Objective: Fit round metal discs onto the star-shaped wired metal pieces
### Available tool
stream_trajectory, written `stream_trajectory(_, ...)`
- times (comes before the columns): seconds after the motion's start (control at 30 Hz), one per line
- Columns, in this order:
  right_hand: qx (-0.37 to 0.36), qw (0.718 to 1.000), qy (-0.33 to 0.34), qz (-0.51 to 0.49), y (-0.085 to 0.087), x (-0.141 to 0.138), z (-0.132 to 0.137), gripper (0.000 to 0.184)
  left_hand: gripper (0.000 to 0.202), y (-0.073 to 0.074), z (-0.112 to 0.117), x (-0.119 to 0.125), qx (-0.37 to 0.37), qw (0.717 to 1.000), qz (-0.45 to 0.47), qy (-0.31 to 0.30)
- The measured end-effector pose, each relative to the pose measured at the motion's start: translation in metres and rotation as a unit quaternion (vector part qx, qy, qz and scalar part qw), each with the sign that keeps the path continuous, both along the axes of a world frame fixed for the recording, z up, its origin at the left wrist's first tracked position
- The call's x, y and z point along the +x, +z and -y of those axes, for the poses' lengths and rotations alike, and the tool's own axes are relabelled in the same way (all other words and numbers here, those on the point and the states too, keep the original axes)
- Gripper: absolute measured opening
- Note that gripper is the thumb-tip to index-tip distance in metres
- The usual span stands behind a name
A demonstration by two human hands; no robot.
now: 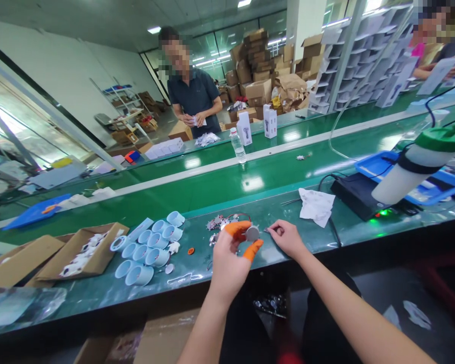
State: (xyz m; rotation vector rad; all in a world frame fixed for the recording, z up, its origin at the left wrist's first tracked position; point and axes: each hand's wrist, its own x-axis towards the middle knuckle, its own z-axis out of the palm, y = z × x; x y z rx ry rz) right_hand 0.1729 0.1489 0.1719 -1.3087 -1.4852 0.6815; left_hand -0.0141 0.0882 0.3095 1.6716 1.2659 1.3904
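Silvery round metal disc [252, 233] is being pinched between orange rubber finger cots [235, 229] on the left hand [229, 264], gripping it firmly above a glossy green workbench [197, 260]. The right hand [284, 238] is hovering just beside it, thumb and forefinger pressing together around something too small to make out. Nearby, jagged metal pieces [216, 223] are lying in a rough heap, a crumpled white cloth [316, 206] is resting farther right, and smooth pale-blue plastic cups [147, 247] are clustering beside a cardboard tray [79, 253].
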Motion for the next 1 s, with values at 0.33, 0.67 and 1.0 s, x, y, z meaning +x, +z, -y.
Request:
stream_trajectory(0.33, -0.008, 1.000, 0.005, 0.002, 0.000, 0.002, 0.001, 0.019, 0.043, -0.052, -0.108, -0.007, -0.015, 0.943, -0.326, -0.067)
stream_trajectory(0.67, -0.015, 1.000, 0.003, -0.001, 0.005, 0.002, 0.000, 0.017, 0.029, -0.052, 0.010, -0.098, 0.030, 0.946, -0.274, 0.172)
stream_trajectory(1.0, -0.021, 1.000, 0.003, 0.006, 0.002, 0.004, 0.002, 0.022, 0.041, -0.103, 0.023, -0.096, -0.136, 0.947, -0.247, 0.154)
